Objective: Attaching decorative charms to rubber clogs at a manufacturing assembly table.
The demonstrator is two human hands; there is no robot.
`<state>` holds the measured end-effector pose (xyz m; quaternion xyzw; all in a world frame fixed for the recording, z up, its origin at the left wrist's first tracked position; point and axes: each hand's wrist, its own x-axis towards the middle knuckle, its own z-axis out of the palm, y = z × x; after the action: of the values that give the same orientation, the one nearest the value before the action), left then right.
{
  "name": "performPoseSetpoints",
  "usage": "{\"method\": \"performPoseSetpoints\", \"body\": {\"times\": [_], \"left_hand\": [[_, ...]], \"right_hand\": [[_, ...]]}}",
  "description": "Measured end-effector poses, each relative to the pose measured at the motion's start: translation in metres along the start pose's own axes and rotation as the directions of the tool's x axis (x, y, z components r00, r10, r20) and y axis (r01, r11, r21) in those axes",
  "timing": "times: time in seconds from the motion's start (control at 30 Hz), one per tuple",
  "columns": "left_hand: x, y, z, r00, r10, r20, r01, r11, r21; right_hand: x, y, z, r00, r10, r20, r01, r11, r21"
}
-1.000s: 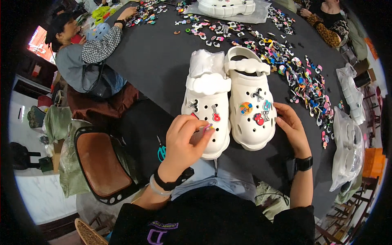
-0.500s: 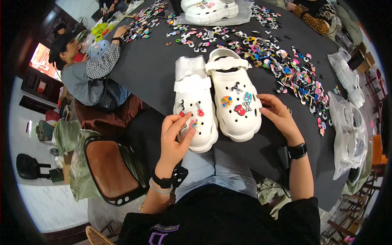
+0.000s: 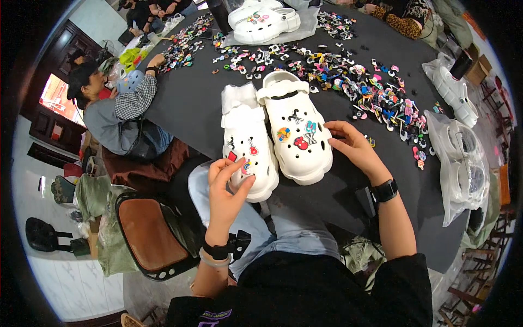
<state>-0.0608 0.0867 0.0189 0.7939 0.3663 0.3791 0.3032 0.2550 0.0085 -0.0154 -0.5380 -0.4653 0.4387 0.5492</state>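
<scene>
Two white clogs stand side by side on the dark table (image 3: 185,109), toes toward me. The left clog (image 3: 245,128) carries a few small charms, and the right clog (image 3: 297,117) has several coloured ones. My left hand (image 3: 226,188) curls over the left clog's toe, thumb and fingers pinching a small colourful charm (image 3: 246,166) against it. My right hand (image 3: 351,144) lies beside the right clog, fingertips touching its outer side, fingers apart.
Many loose charms (image 3: 370,87) are spread behind and right of the clogs. Another white pair (image 3: 264,22) lies at the far edge, bagged clogs (image 3: 463,158) at the right. A seated person in a checked sleeve (image 3: 117,117) works at the left. A brown chair (image 3: 150,234) stands by my left knee.
The view has shifted, so the clogs sit a little differently in frame. My left hand stays at the left clog's toe and my right hand stays against the right clog.
</scene>
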Motion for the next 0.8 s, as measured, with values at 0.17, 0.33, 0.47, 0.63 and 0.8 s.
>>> {"method": "performPoseSetpoints", "body": {"times": [0.17, 0.33, 0.47, 0.63, 0.8], "left_hand": [[-0.007, 0.004, 0.002, 0.998, 0.010, -0.068, -0.005, 0.997, 0.082], [-0.010, 0.003, 0.009, 0.984, 0.086, -0.156, -0.065, 0.989, 0.135], [-0.009, -0.006, 0.007, 0.975, 0.065, -0.212, -0.042, 0.993, 0.112], [-0.010, -0.007, 0.010, 0.975, 0.079, -0.210, -0.054, 0.991, 0.120], [-0.015, -0.007, 0.004, 0.970, 0.071, -0.233, -0.067, 0.997, 0.025]], "right_hand": [[0.000, -0.004, 0.003, 1.000, -0.015, 0.003, 0.015, 0.999, -0.048], [0.008, 0.005, 0.002, 0.999, -0.041, -0.031, 0.039, 0.998, -0.052], [0.009, 0.004, 0.008, 0.996, -0.068, -0.052, 0.064, 0.995, -0.071], [0.005, 0.001, 0.008, 0.996, -0.074, -0.040, 0.071, 0.995, -0.074], [0.003, 0.001, 0.009, 0.998, -0.052, -0.044, 0.050, 0.997, -0.054]]}}
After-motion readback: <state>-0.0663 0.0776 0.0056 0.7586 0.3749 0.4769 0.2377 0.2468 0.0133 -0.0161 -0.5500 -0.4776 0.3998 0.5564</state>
